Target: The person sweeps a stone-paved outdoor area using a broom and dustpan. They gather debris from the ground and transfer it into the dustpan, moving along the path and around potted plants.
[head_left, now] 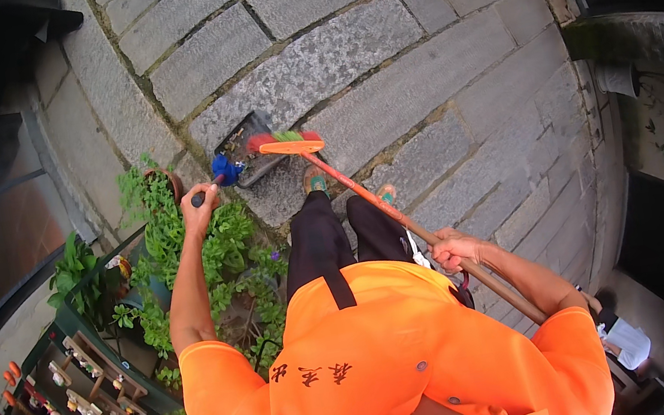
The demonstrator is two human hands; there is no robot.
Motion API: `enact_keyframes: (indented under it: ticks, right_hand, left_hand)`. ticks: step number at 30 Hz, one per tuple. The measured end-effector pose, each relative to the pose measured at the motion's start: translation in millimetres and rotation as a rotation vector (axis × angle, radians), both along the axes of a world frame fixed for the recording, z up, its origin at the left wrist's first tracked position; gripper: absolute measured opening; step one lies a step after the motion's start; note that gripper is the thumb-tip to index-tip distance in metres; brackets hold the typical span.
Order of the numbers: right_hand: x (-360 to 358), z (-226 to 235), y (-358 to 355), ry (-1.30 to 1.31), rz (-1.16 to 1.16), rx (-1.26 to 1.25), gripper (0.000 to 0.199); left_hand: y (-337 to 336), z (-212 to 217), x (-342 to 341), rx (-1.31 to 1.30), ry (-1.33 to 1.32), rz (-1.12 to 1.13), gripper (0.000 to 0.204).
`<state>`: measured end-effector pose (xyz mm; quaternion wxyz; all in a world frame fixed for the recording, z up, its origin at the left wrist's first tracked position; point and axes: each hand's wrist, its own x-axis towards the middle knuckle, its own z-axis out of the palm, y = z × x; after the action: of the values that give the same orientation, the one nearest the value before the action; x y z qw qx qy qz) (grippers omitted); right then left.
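My left hand (pixel 201 210) is closed round the dark handle of a long-handled dustpan (pixel 264 170), with blue wrapping (pixel 227 170) just beyond my fingers. The black pan rests on the stone paving and holds small brownish debris. My right hand (pixel 455 249) grips the wooden stick of a broom (pixel 403 218), whose upper end runs back beside my right arm. An orange broom head (pixel 290 147) with red and green bristles lies across the pan's right side, hiding part of it. My shoes are just behind the pan.
Leafy green plants (pixel 222 251) and a terracotta pot (pixel 165 184) crowd my left side. Beyond them, a rack (pixel 87 390) bears small figurines. Long grey stone slabs (pixel 405 65) pave the ground ahead. At the right stands a grey pot (pixel 618 80); a person (pixel 627 343) is at the lower right.
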<state>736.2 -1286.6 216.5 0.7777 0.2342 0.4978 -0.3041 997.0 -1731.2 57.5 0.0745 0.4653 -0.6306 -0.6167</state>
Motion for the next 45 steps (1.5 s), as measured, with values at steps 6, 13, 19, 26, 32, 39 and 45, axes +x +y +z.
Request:
enact_keyframes:
  ticks: [6, 13, 19, 26, 32, 39, 45]
  right_hand:
    - [-12.7, 6.5, 32.6, -0.007, -0.344, -0.046, 0.009]
    - [-13.2, 24.3, 54.9, 0.077, -0.589, -0.062, 0.008]
    - [5.8, 46.2, 100.2, 0.148, -0.703, -0.045, 0.009]
    - [2.7, 26.1, 134.1, 0.144, -0.804, -0.063, 0.005]
    - [-16.0, 13.3, 172.7, 0.272, -0.754, -0.025, 0.005]
    - [-89.6, -37.2, 227.3, 0.319, -0.600, 0.011, 0.016]
    - [-187.5, -93.3, 244.5, 0.562, -0.153, 0.010, 0.012]
  left_hand:
    - [-1.5, 13.4, 0.0, 0.072, 0.071, 0.058, 0.019]
    - [5.4, 74.3, -2.5, 0.117, 0.150, 0.051, 0.018]
    - [5.7, 124.9, 19.6, 0.202, 0.296, 0.089, 0.015]
    - [98.0, 48.8, -121.1, 0.252, 0.294, -0.037, 0.015]
    - [133.5, 62.8, -146.0, 0.245, 0.346, -0.092, 0.014]
    - [200.5, 75.0, -137.6, 0.119, 0.243, 0.024, 0.015]
    - [271.7, 60.3, -151.7, 0.026, 0.087, 0.161, 0.018]
